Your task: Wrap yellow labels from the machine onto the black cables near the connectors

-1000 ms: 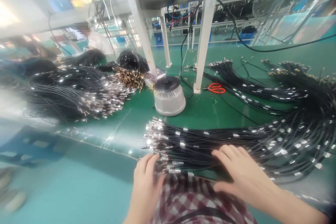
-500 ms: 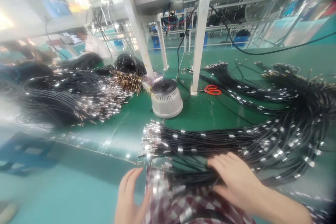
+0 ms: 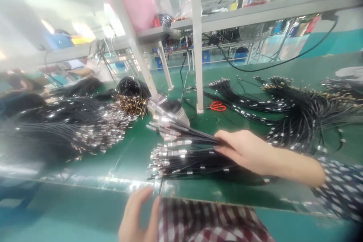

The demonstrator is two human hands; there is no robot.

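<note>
From here I see the right hand (image 3: 244,149) grasping a black cable bunch (image 3: 202,133) | bunch in front of the red-handled scissors (image 3: 218,106) | left hand (image 3: 136,213) released, fingers parted, farther from those scissors

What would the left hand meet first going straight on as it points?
Ahead of the left hand, most likely the silver connector ends of the cable bundle on the green table. Its height is unclear, so the table's near edge could come first.
</note>
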